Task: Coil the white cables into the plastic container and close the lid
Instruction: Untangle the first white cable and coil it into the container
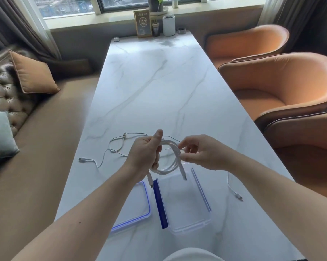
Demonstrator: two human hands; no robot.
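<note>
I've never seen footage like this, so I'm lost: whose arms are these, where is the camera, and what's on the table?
There is one picture, taken by a camera worn on a person's head and looking down at their bare hands. The left hand and right hand hold a coiled white cable above an open plastic container. Its blue-edged lid lies beside it on the marble table. Two more loose white cables lie uncoiled on either side.
</note>
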